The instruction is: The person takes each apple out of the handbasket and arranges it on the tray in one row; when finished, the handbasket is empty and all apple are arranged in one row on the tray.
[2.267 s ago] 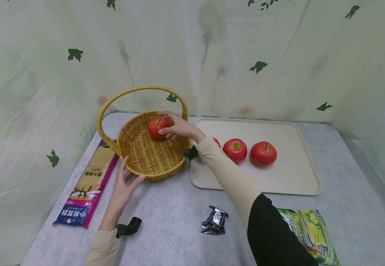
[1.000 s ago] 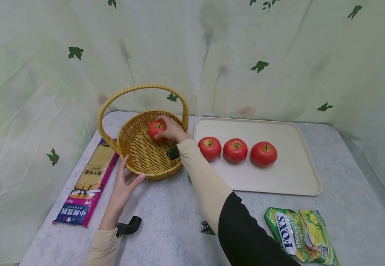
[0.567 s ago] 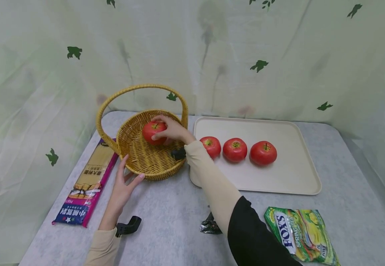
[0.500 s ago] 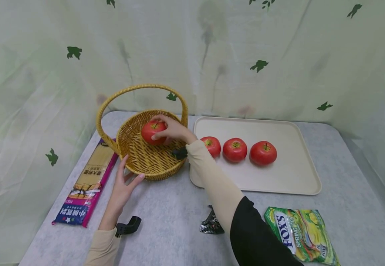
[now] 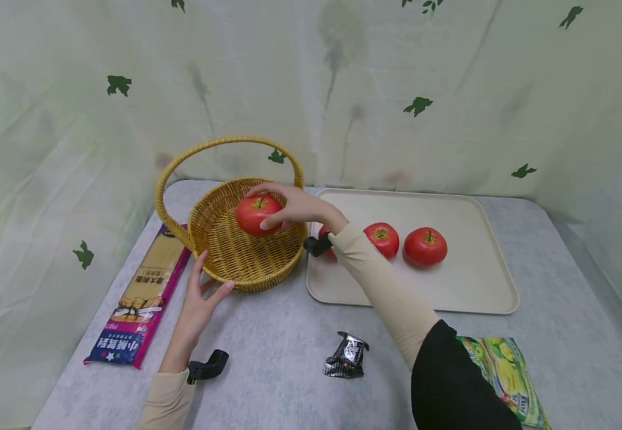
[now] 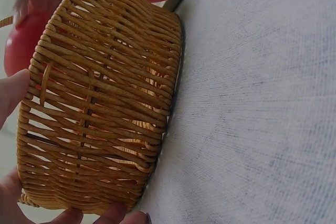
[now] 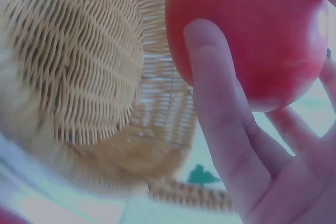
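Observation:
My right hand [image 5: 302,206] grips a red apple [image 5: 257,215] over the back right part of a round wicker basket [image 5: 246,263]. In the right wrist view the thumb and fingers wrap round this apple [image 7: 247,35], with the woven basket wall [image 7: 73,61] beside it. Spread straight, the fingers and thumb of my left hand [image 5: 195,310] touch the basket's near left side. The left wrist view shows that hand's thumb [image 6: 13,95] at the rim and fingertips low on the wall. No other apple shows in the basket.
A cream tray [image 5: 472,280] on the right bears three apples [image 5: 425,247], one partly behind my right wrist. A pasta packet [image 5: 138,304] lies left. Nearer are a small black wrapped item [image 5: 346,356] and a green candy bag [image 5: 509,376], partly under my sleeve. A tall handle [image 5: 230,141] arches over the basket.
Since half a second ago my right hand has moved right and raised the apple, which looks larger. Before that it was lower in the basket. My left hand and the basket stay put.

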